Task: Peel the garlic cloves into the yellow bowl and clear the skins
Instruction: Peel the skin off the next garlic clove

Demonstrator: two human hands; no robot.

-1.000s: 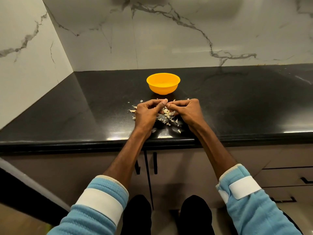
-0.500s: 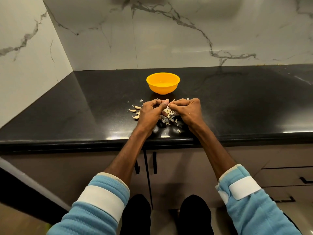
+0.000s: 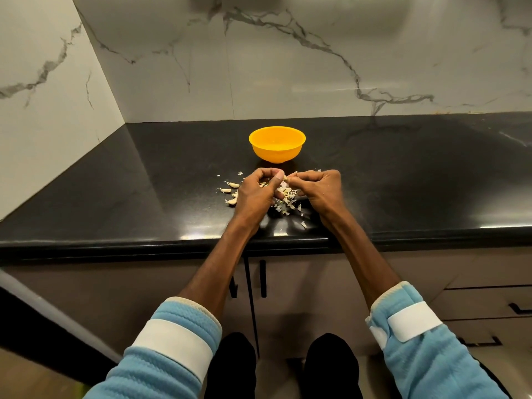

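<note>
- Left hand: has moved slightly toward the right hand since one second ago.
- Loose garlic cloves: three on the counter left of the left hand, earlier mostly hidden under it, are now in plain view.
- Pinched garlic clove: its pale tip now shows between the meeting fingertips, where earlier it was covered.

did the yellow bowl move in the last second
No. The yellow bowl sits at the same spot on the black counter, equally far from the back wall.
</note>
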